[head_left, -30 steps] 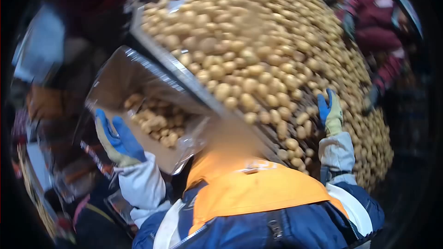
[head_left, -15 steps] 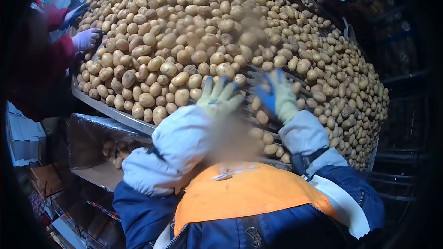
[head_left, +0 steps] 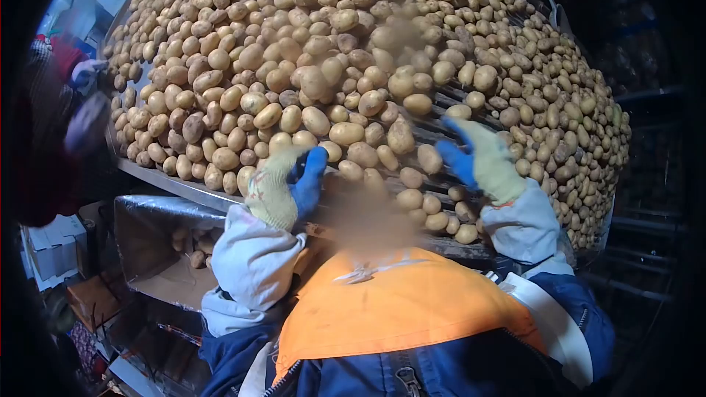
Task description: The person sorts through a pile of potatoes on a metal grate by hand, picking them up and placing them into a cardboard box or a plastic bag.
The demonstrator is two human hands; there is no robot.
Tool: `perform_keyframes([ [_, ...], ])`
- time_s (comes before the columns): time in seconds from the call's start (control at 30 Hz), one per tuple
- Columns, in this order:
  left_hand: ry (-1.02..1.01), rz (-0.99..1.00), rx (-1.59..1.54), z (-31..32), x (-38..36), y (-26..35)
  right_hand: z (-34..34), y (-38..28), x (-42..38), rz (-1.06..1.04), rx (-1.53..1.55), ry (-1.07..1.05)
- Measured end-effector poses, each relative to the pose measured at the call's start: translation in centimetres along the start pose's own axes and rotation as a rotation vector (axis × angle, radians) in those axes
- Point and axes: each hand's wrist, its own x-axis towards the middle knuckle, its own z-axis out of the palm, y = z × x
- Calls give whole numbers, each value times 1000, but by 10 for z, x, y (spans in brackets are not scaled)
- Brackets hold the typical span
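Note:
A heap of potatoes lies on a metal sorting table with a slatted grate. My left hand, in a pale yellow glove with blue coating, is at the near edge of the heap. Its thumb stands apart from its bent fingers, and no potato shows in it. On the grate's right side, my right hand wears a matching glove. Thumb and fingers are spread, the palm faces left, and nothing is held. Several loose potatoes lie on the slats between my hands, partly behind a blurred smudge.
The table's metal rim runs along the near left side. Below it stands a plastic-lined box with a few potatoes inside. At the left edge another person's gloved hand is close to the heap. White cartons stand at the lower left.
My left hand has moved left and turned from palm down to a sideways cup. My right hand has shifted right and slightly down. Potatoes now cover more of the grate between them.

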Motion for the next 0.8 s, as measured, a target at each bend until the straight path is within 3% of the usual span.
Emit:
perform_keyframes([
  [0.03, -83, -228, -119, 3, -5, 4, 8, -15, 6, -155, -176, -83],
  [0.1, -56, -284, -131, 12, -10, 8, 40, -32, 25, -222, -470, -257],
  [0.17, -106, -278, -451, 22, -11, 4, 65, -17, 46, -251, -514, -247],
  [0.27, -257, -277, -621, 28, -3, -6, 45, -31, 66, -158, -332, -399],
  [0.37, -429, -260, -829, 40, 5, -2, 34, -34, 63, -44, -91, -311],
  [0.43, -440, -631, -1278, 49, 7, 22, 14, -56, 49, -61, -107, -307],
  [0.5, -538, -770, -1432, 59, 13, 15, 0, -58, 36, 53, 517, -407],
  [0.53, -555, -730, -1528, 62, 12, 12, -4, -40, 39, -13, 534, -316],
  [0.57, -572, -687, -1623, 63, 12, 10, -11, -27, 42, -35, 390, -180],
  [0.63, -541, -686, -1554, 57, 9, 4, -32, -14, 34, 138, 106, -242],
  [0.7, -428, -757, -1459, 58, 7, -3, -28, -18, 16, 80, -325, -292],
  [0.73, -449, -698, -1551, 62, 6, -10, -9, -9, 7, -112, -369, -278],
  [0.8, -500, -676, -1559, 66, 7, -25, 25, -1, -3, -91, -552, -322],
])
